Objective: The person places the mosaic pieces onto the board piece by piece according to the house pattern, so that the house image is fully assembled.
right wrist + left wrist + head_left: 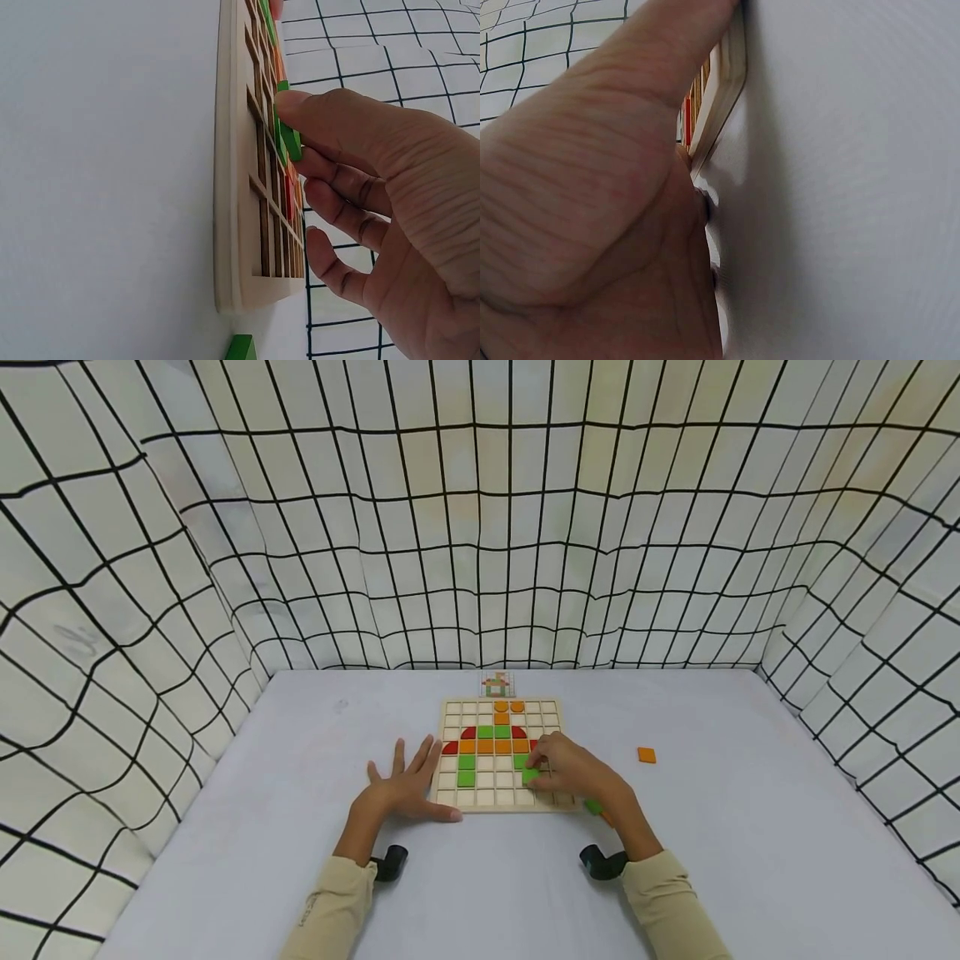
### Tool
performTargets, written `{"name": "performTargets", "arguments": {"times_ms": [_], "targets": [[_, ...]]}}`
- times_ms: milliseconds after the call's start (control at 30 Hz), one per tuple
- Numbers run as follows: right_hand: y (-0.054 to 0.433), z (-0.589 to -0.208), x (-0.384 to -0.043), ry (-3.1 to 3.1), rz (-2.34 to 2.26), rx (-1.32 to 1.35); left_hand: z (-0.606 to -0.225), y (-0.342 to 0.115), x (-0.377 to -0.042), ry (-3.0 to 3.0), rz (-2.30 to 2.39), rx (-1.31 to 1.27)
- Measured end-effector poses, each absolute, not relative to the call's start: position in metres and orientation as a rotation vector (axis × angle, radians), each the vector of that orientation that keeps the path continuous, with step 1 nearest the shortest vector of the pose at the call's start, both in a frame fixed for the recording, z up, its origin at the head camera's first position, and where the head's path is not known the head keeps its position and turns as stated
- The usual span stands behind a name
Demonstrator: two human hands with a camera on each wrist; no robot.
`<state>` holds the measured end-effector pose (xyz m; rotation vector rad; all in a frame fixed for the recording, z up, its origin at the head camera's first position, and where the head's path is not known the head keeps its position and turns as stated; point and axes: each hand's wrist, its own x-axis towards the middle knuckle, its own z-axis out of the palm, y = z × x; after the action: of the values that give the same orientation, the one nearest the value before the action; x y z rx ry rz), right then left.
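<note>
A wooden grid board [495, 800] lies on the table, its cells partly filled with green, orange and red tiles. My right hand [570, 764] pinches a green square tile [289, 131] between thumb and fingers, tilted just over the board's right side. The left hand [408, 787] rests spread at the board's left edge, its thumb along the front corner and its fingers straight. In the left wrist view, the palm and thumb [615, 135] cover most of the board.
A small pattern card [497, 684] stands behind the board. To the right lies a loose orange tile [647, 755]. Another green tile [592, 807] and an orange one are partly hidden beneath my right wrist. Black netting [510, 543] over white walls surrounds the table.
</note>
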<state>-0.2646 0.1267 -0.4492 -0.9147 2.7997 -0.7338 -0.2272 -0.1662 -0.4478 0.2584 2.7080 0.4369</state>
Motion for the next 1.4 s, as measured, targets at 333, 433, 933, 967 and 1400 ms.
{"name": "performTargets", "arguments": {"times_ms": [333, 433, 933, 967, 1400], "targets": [[0.119, -0.450, -0.266, 2.797, -0.697, -0.902, -0.450, -0.167, -0.227, 2.714, 0.436, 0.247], [0.117, -0.451, -0.265, 2.785, -0.694, -0.909, -0.451, -0.167, -0.227, 2.716, 0.435, 0.247], [0.114, -0.447, -0.264, 2.782, -0.667, -0.917, -0.453, -0.167, -0.228, 2.719, 0.445, 0.251], [0.114, -0.447, -0.264, 2.784, -0.664, -0.914, -0.453, -0.167, -0.228, 2.719, 0.448, 0.252], [0.114, -0.446, -0.264, 2.787, -0.636, -0.957, -0.453, -0.167, -0.228, 2.712, 0.450, 0.246]]}}
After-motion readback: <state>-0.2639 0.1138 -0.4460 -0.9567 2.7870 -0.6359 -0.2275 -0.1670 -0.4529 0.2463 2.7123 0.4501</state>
